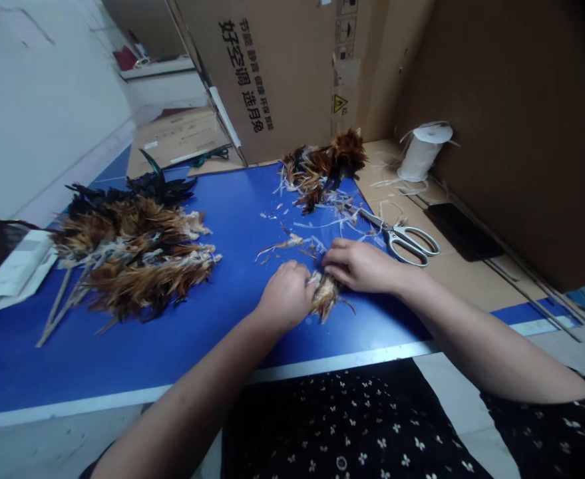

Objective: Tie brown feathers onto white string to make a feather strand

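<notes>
Between my hands, over the blue table (237,332), is a small bunch of brown and cream feathers (325,301). My left hand (288,293) is closed on the bunch from its left side, thumb and fingers pressed together. My right hand (355,265) has its fingers curled against the upper right of the same bunch; its fingertips are partly hidden. Just beyond my hands lie loose feather scraps (292,241) and white string bits (335,223). White-handled scissors (406,241) rest to the right of my right hand, blades pointing up and left.
Finished-looking feather bundles with sticks (142,249) lie at the left. Another feather pile (325,166) sits at the back by a cardboard box (292,73). On the right cardboard stand a white string spool (424,153), a black phone-like slab (464,229) and thin sticks (532,303).
</notes>
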Motion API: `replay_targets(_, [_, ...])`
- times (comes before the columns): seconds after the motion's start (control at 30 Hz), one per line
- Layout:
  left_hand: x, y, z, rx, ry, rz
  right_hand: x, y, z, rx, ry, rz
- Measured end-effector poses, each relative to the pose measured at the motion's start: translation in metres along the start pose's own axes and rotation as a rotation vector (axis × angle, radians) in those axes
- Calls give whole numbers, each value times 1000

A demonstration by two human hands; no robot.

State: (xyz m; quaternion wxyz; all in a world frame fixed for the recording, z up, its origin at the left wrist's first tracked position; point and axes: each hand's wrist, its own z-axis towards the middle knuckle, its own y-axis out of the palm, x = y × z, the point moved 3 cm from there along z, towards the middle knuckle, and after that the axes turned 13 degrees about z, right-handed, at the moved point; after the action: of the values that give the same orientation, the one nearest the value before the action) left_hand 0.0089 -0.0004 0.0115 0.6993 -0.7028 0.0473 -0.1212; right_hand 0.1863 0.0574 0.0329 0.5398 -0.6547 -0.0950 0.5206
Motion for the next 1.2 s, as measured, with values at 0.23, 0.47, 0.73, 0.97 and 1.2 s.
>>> replay_targets(0.23, [-8,11,6,20,-28,-52,5,16,0,-91,11,77])
replay_targets(0.47, [-47,8,9,119,-224,-634,13,9,-2,-24,-54,196])
replay_targets(0.73, [-38,-16,21,58,-270,-1158,30,-8,-6,96,-67,263])
replay_targets(0.97, [-24,8,43,46,-294,-1301,30,-2,-8,-71,26,172])
replay_targets(1.2, [-23,26,41,72,-305,-1346,30,0,-3,3,-2,125])
